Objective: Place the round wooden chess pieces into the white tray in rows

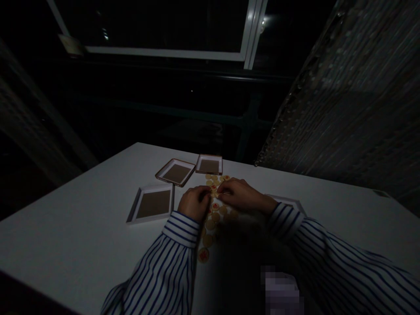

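Several round yellow game pieces (215, 216) with red marks lie spread on a white table (82, 227). My left hand (194, 202) rests on the pieces with its fingers curled down. My right hand (241, 195) lies just beside it, fingers bent onto the same pile. The fingertips of both hands meet over a piece near the middle; what they pinch is too dark to make out. Both arms wear white sleeves with blue stripes.
Three shallow square trays sit to the left and behind: a white one (134, 209), a brown-rimmed one (162, 171) and a smaller one (219, 162). Another white tray (292, 202) peeks out under my right wrist. A dark window stands beyond the table.
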{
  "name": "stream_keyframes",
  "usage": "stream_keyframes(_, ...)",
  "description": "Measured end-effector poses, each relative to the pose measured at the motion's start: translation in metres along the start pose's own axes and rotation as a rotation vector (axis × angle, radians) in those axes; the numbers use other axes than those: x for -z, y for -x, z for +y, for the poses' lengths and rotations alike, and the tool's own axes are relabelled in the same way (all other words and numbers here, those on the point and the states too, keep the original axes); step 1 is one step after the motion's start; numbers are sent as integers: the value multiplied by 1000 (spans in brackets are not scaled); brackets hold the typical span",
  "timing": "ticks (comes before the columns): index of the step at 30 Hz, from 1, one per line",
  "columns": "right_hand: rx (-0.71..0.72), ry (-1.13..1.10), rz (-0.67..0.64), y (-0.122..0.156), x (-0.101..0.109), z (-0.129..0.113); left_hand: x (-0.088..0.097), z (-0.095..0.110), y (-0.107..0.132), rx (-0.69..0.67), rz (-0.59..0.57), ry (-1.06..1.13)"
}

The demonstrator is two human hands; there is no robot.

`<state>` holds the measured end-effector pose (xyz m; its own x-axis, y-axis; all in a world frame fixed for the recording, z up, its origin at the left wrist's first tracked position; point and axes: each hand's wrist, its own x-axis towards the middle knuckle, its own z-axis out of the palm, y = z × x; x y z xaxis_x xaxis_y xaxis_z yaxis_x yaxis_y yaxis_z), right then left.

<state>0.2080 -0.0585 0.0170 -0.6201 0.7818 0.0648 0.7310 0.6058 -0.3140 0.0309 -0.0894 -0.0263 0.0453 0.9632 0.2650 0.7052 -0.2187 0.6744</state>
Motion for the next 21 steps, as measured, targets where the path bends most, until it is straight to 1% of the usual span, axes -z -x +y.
stream_keyframes(3,-5,-200,21,-1,-1,4,-1,0,1,-12,-5,17)
stream_keyframes(6,26,-398,17,-1,-3,7,-3,0,1,-19,-5,49)
stream_keyframes(9,15,-530,21,-2,-3,7,-4,0,1,-21,-13,98)
stream_keyframes(15,-22,-641,12,-1,-2,4,-5,0,2,-17,-3,164)
stream_keyframes(21,-48,-668,13,-2,-2,2,-8,-1,1,-12,11,245)
